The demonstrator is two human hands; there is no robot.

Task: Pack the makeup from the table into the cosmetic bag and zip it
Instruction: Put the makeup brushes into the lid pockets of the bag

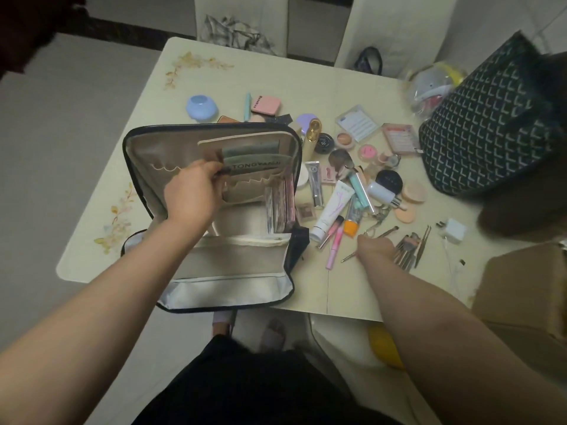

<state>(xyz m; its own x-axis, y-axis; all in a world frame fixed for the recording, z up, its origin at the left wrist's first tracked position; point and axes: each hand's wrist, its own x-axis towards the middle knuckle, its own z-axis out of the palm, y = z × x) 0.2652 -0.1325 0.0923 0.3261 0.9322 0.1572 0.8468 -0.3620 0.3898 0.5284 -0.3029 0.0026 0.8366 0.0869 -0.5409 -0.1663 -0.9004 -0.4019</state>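
Cosmetic bag (211,262) lies unzipped on table (101,167), lid up; L hand (191,191) is inside, fingers curled pinching the flap of a lid pocket (245,161). R hand (376,248) sits to the bag's right, fingers curled round thin brushes (405,250). Btwn & beyond: white tube (333,210), pink tubes (334,237), sponges (412,194); patterned tote (487,118) at far right, well apart.

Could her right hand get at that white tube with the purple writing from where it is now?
Probably yes. The right hand rests on the table just right of the white tube, which lies on top of the pile with only pink sticks beside it.
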